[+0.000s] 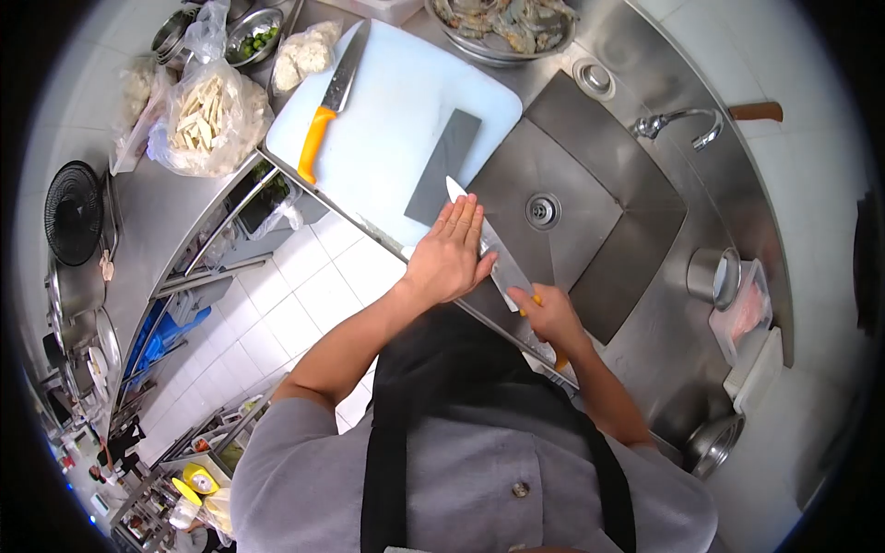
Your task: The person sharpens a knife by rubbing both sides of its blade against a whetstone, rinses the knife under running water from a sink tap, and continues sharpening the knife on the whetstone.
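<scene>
My right hand (555, 320) is closed around the orange handle of a kitchen knife (510, 274). Its blade points up and left, with the tip over the lower end of a dark grey sharpening stone (446, 158). Stretched straight, the fingers of my left hand (452, 247) lie flat over the blade near the tip, hiding part of it. The stone rests at a slant on a white cutting board (406, 78). On the board's left side lies a second knife (330, 106) with a yellow-orange handle.
To the right is a steel sink (572, 198) with a faucet (678, 122). A bowl of shrimp (505, 28) stands beyond the board. Left are a bag of pale strips (207, 115) and a bowl of green pieces (254, 39). A steel pot (710, 275) sits far right.
</scene>
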A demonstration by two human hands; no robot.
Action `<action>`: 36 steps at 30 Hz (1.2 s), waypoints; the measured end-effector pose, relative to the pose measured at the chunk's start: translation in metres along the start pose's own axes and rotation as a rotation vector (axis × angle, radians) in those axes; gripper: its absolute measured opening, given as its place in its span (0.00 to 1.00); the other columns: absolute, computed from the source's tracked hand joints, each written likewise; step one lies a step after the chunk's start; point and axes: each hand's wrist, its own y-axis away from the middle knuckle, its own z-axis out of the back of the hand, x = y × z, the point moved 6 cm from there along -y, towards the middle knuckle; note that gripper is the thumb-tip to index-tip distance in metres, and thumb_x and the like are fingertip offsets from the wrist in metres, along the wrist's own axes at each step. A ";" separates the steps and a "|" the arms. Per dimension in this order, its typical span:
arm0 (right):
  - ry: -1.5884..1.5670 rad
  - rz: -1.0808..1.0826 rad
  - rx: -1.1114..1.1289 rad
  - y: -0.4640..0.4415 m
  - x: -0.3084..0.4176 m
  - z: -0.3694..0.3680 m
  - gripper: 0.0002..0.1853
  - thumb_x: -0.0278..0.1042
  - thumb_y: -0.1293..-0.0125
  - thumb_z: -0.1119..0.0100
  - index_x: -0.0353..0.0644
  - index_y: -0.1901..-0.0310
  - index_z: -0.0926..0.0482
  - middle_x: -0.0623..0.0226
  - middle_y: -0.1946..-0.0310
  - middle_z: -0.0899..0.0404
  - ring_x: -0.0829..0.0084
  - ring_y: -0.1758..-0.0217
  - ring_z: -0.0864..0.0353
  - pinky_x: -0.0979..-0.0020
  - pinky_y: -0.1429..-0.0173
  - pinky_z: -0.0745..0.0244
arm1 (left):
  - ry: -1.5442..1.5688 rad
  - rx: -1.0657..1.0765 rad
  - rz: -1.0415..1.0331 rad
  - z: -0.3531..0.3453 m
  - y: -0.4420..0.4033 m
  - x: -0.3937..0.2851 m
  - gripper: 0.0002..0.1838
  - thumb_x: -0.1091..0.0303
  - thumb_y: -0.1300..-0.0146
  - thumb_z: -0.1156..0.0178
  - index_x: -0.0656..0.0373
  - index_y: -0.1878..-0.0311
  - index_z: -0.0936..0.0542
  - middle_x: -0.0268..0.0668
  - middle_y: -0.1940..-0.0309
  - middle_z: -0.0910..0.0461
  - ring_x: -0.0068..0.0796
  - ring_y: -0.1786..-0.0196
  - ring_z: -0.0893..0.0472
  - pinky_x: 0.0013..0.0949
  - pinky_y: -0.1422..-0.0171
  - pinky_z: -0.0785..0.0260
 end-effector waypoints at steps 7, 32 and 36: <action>0.037 -0.174 0.010 -0.055 0.046 0.024 0.29 0.58 0.23 0.36 0.32 0.62 0.15 0.51 0.74 0.15 0.62 0.69 0.15 0.56 0.60 0.23 | -0.073 -0.097 -0.082 0.002 -0.073 0.067 0.37 0.53 0.24 0.39 0.81 0.28 0.27 0.68 0.26 0.28 0.61 0.22 0.26 0.53 0.14 0.39; -0.009 -0.045 -0.025 -0.159 0.098 0.017 0.30 0.62 0.23 0.36 0.35 0.65 0.19 0.60 0.82 0.22 0.65 0.83 0.21 0.59 0.74 0.25 | -0.173 -0.017 -0.093 0.006 -0.123 0.168 0.33 0.59 0.20 0.46 0.74 0.20 0.33 0.59 0.19 0.34 0.54 0.17 0.33 0.52 0.11 0.45; -0.082 -0.056 -0.039 -0.171 0.095 0.009 0.31 0.63 0.23 0.36 0.36 0.66 0.20 0.60 0.83 0.24 0.68 0.86 0.24 0.62 0.78 0.29 | -0.184 0.018 -0.076 0.010 -0.135 0.174 0.33 0.61 0.21 0.44 0.73 0.21 0.32 0.58 0.19 0.33 0.54 0.17 0.33 0.52 0.11 0.44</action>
